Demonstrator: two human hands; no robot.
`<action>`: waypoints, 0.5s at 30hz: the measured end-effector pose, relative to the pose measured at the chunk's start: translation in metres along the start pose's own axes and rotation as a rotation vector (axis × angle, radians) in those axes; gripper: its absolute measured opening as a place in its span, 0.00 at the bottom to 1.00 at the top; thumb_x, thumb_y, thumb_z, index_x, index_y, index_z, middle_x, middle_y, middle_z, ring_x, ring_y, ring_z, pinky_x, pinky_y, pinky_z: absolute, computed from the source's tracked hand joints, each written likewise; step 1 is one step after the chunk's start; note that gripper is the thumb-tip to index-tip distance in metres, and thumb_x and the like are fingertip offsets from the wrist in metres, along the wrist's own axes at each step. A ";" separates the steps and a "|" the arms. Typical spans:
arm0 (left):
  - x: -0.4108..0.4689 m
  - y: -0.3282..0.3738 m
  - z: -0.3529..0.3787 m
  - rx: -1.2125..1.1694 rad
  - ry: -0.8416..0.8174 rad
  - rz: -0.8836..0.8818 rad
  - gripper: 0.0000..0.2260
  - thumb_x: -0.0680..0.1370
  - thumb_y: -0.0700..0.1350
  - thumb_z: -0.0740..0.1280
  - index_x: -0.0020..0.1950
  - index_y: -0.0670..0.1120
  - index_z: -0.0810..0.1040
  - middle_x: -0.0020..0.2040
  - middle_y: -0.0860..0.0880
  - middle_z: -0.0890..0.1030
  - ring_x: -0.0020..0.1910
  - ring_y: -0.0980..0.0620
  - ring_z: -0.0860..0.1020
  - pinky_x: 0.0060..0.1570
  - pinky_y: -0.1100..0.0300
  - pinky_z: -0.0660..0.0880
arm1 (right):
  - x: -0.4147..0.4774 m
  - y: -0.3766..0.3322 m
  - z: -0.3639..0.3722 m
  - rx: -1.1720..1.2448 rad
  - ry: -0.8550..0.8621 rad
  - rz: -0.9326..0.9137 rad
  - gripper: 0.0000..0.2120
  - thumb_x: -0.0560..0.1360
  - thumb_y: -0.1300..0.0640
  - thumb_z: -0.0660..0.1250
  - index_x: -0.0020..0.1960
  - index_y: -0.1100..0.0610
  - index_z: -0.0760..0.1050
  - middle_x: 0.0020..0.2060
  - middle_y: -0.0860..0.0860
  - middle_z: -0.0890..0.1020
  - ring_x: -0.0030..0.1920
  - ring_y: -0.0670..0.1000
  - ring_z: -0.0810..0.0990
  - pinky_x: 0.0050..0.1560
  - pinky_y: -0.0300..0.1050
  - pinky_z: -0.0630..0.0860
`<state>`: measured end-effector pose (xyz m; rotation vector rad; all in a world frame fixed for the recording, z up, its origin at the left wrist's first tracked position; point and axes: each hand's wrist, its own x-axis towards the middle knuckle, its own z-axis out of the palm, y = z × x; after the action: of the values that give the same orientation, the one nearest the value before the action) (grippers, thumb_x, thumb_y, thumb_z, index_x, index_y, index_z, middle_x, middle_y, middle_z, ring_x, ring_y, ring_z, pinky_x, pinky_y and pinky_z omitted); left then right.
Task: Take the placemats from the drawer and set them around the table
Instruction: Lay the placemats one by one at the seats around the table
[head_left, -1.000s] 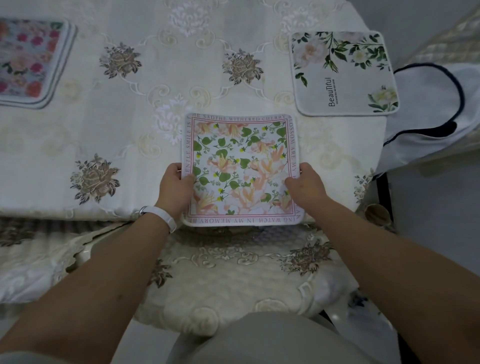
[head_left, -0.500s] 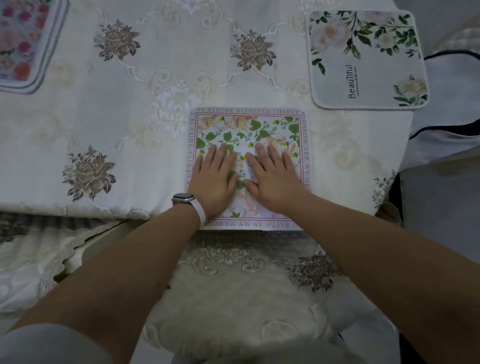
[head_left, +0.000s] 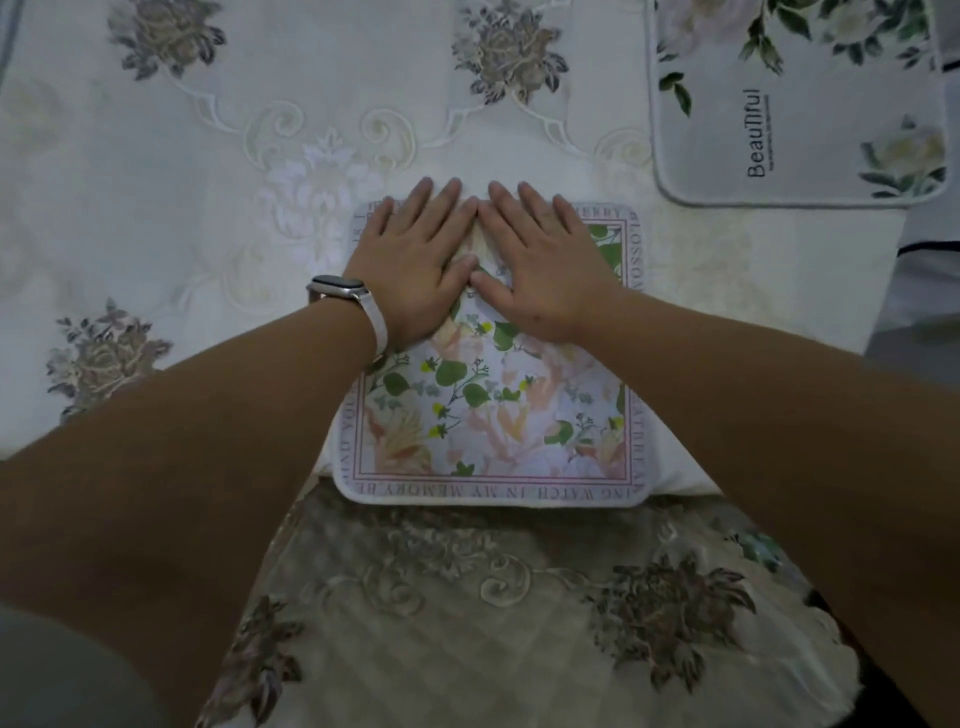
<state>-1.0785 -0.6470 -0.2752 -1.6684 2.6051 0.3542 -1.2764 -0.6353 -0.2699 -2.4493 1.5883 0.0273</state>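
A square placemat (head_left: 493, 415) with green leaves, peach flowers and a lettered pink border lies flat at the near edge of the table (head_left: 208, 208). My left hand (head_left: 415, 260), with a white watch on its wrist, and my right hand (head_left: 540, 265) press side by side on the mat's far half. Both palms are down with fingers spread, and the fingertips reach past the mat's far edge. Neither hand holds anything. A second placemat (head_left: 795, 104), grey-white with white flowers and the word "Beautiful", lies at the table's far right corner.
An embroidered cream tablecloth with brown flower motifs covers the table. A chair seat (head_left: 519, 623) with a matching lace cover sits directly below the mat, under the table edge. White fabric with dark trim (head_left: 930, 270) shows at the right edge.
My hands went from gripping the mat's two sides to lying flat on it, then slid forward toward its far edge. The camera has moved closer to the table.
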 end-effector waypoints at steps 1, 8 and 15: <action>0.000 0.000 0.000 -0.002 0.006 -0.028 0.28 0.81 0.63 0.42 0.80 0.56 0.48 0.81 0.52 0.48 0.80 0.49 0.46 0.75 0.44 0.44 | 0.001 0.001 0.000 0.006 0.005 0.016 0.37 0.78 0.33 0.41 0.80 0.53 0.50 0.79 0.52 0.52 0.78 0.55 0.48 0.75 0.56 0.43; -0.015 0.005 0.000 -0.037 0.023 -0.253 0.33 0.79 0.68 0.42 0.80 0.56 0.45 0.81 0.50 0.45 0.79 0.49 0.42 0.76 0.46 0.42 | -0.017 0.014 -0.001 0.050 0.013 0.223 0.35 0.78 0.33 0.44 0.80 0.48 0.48 0.80 0.54 0.49 0.78 0.57 0.45 0.76 0.57 0.42; -0.075 0.015 0.005 -0.110 0.003 -0.352 0.36 0.80 0.65 0.45 0.81 0.46 0.42 0.81 0.45 0.43 0.79 0.46 0.42 0.77 0.48 0.45 | -0.065 0.008 0.001 0.075 0.030 0.370 0.37 0.79 0.36 0.46 0.80 0.58 0.49 0.78 0.62 0.49 0.78 0.61 0.45 0.75 0.55 0.42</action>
<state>-1.0608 -0.5734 -0.2663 -2.1128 2.2653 0.4847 -1.3108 -0.5797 -0.2639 -2.0785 1.9938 -0.0093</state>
